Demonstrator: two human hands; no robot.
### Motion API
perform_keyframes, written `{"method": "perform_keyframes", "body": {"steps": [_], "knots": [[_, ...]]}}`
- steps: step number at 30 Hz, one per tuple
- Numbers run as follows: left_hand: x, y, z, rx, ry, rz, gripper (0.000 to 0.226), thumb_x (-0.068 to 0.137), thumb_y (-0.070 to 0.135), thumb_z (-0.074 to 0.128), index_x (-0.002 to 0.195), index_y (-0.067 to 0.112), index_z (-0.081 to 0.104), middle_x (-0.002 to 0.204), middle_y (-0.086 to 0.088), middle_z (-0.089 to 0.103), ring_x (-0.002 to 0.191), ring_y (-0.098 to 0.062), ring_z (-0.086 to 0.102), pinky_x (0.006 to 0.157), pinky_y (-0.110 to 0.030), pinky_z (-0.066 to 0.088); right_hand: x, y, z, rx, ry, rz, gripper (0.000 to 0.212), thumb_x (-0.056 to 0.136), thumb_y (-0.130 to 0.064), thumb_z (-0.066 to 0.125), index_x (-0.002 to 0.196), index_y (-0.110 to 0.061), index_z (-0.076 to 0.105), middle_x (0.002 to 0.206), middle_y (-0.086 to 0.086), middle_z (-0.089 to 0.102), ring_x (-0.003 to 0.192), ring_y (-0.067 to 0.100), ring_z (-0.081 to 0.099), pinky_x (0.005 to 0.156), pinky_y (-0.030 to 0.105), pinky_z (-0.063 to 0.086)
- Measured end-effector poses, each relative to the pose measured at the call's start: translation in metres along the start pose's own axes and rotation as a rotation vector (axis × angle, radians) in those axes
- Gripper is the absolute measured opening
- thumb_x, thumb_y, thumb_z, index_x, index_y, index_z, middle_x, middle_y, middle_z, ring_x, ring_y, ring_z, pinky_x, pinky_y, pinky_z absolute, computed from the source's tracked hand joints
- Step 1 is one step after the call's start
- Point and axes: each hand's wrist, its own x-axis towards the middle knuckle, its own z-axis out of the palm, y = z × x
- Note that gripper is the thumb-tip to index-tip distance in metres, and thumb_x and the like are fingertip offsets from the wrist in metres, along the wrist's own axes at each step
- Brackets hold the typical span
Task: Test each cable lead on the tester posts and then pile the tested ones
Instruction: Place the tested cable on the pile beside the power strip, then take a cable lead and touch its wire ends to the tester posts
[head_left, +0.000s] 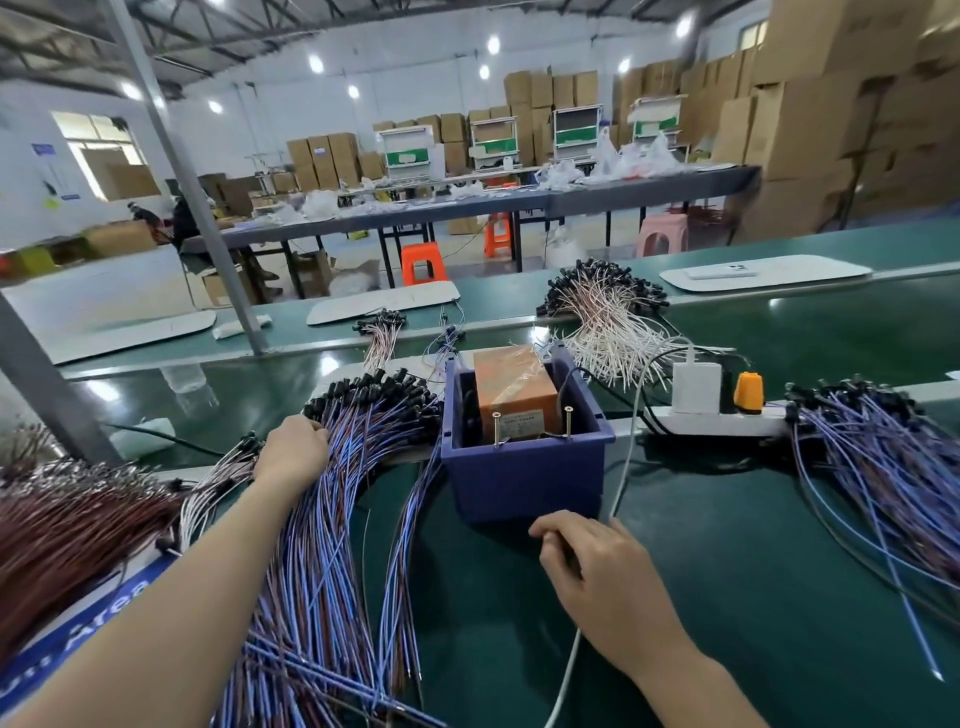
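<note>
Blue "Area" label (110, 609) lies beside left hand (293, 451) gripping cable leads (332, 525); right hand (597, 577) curled, contents unclear.

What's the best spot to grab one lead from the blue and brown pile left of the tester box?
Pinch one lead just behind its black connector at the far end of the pile, coming down from above. The connectors there fan apart, while nearer you the leads cross and tangle.

A blue strip (98, 623) on the table's (727, 571) left edge reads "Area" in white, while the orange box's (519, 389) label (524, 418) is too small to read.
</note>
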Motion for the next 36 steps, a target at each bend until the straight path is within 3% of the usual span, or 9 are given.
{"method": "perform_keyframes", "body": {"steps": [5, 7, 12, 17, 24, 27, 29, 32, 36], "knots": [[-0.001, 0.005, -0.005, -0.025, 0.016, 0.013, 0.033, 0.096, 0.007, 0.047, 0.064, 0.007, 0.054, 0.064, -0.013, 0.057, 0.059, -0.026, 0.046, 0.059, -0.033, 0.039, 0.0, -0.002, -0.003, 0.026, -0.016, 0.02, 0.015, 0.093, -0.013, 0.067, 0.098, -0.027, 0.07, 0.081, -0.02, 0.068, 0.067, -0.006, 0.046, 0.079, 0.011, 0.037], [-0.005, 0.009, -0.012, -0.057, 0.06, 0.037, 0.038, 0.097, 0.007, 0.047, 0.059, 0.009, 0.045, 0.056, -0.009, 0.049, 0.053, -0.023, 0.043, 0.055, -0.032, 0.038, -0.001, -0.002, -0.005, 0.035, -0.027, 0.029, 0.014, 0.096, -0.015, 0.064, 0.1, -0.027, 0.069, 0.079, -0.023, 0.064, 0.066, -0.007, 0.046, 0.078, 0.009, 0.036], [-0.02, 0.035, -0.055, -0.177, 0.105, 0.212, 0.027, 0.104, 0.016, 0.045, 0.092, -0.006, 0.058, 0.084, -0.023, 0.066, 0.062, -0.028, 0.056, 0.054, -0.034, 0.044, -0.001, 0.001, -0.006, 0.077, -0.047, 0.099, 0.018, 0.103, -0.027, 0.048, 0.106, -0.031, 0.064, 0.068, -0.033, 0.047, 0.074, -0.003, 0.053, 0.07, 0.008, 0.037], [-0.05, 0.074, -0.104, -0.184, 0.314, 0.432, 0.027, 0.105, 0.024, 0.048, 0.114, -0.001, 0.051, 0.08, -0.003, 0.055, 0.066, -0.013, 0.054, 0.051, -0.023, 0.039, -0.002, 0.004, -0.006, 0.154, -0.031, 0.161, 0.023, 0.101, -0.038, 0.037, 0.106, -0.038, 0.059, 0.069, -0.023, 0.057, 0.075, 0.005, 0.056, 0.069, 0.014, 0.04], [-0.09, 0.136, -0.157, -0.711, 0.566, 0.639, 0.025, 0.106, 0.031, 0.043, 0.112, 0.01, 0.054, 0.088, 0.001, 0.065, 0.066, -0.003, 0.059, 0.058, -0.014, 0.048, -0.004, 0.003, -0.007, 0.166, 0.009, 0.149, 0.026, 0.1, -0.04, 0.036, 0.105, -0.036, 0.061, 0.067, -0.019, 0.058, 0.079, 0.009, 0.057, 0.07, 0.01, 0.04], [-0.095, 0.147, -0.159, -0.961, 0.396, 0.572, 0.041, 0.112, 0.024, 0.025, 0.124, -0.005, 0.05, 0.086, 0.006, 0.066, 0.068, 0.001, 0.063, 0.071, -0.015, 0.051, -0.007, 0.0, -0.009, 0.238, 0.017, 0.131, 0.027, 0.103, -0.046, 0.033, 0.101, -0.041, 0.059, 0.067, -0.012, 0.06, 0.065, 0.012, 0.058, 0.062, 0.014, 0.043], [-0.111, 0.148, -0.145, -1.162, 0.222, 0.581, 0.039, 0.111, 0.017, 0.014, 0.111, 0.003, 0.051, 0.079, 0.012, 0.069, 0.074, 0.004, 0.065, 0.086, -0.018, 0.051, -0.01, -0.002, -0.012, 0.378, 0.023, 0.167, 0.028, 0.101, -0.051, 0.034, 0.097, -0.045, 0.061, 0.069, -0.009, 0.063, 0.055, 0.012, 0.056, 0.053, 0.016, 0.04], [-0.157, 0.143, -0.1, -1.702, -0.046, 0.583, 0.028, 0.109, 0.02, 0.034, 0.095, 0.012, 0.057, 0.086, -0.001, 0.073, 0.088, -0.02, 0.072, 0.088, -0.031, 0.056, -0.012, -0.004, -0.018, 0.553, -0.014, 0.241, 0.033, 0.096, -0.064, 0.035, 0.102, -0.047, 0.063, 0.073, -0.005, 0.067, 0.052, 0.017, 0.055, 0.049, 0.033, 0.047], [-0.204, 0.121, -0.012, -1.741, -0.394, 0.34, 0.035, 0.1, 0.026, 0.048, 0.074, 0.021, 0.07, 0.091, -0.011, 0.073, 0.09, -0.029, 0.073, 0.078, -0.034, 0.06, -0.008, -0.009, -0.024, 0.784, -0.002, 0.349, 0.055, 0.087, -0.083, 0.036, 0.11, -0.044, 0.067, 0.091, -0.003, 0.073, 0.053, 0.013, 0.057, 0.051, 0.022, 0.043]]}}
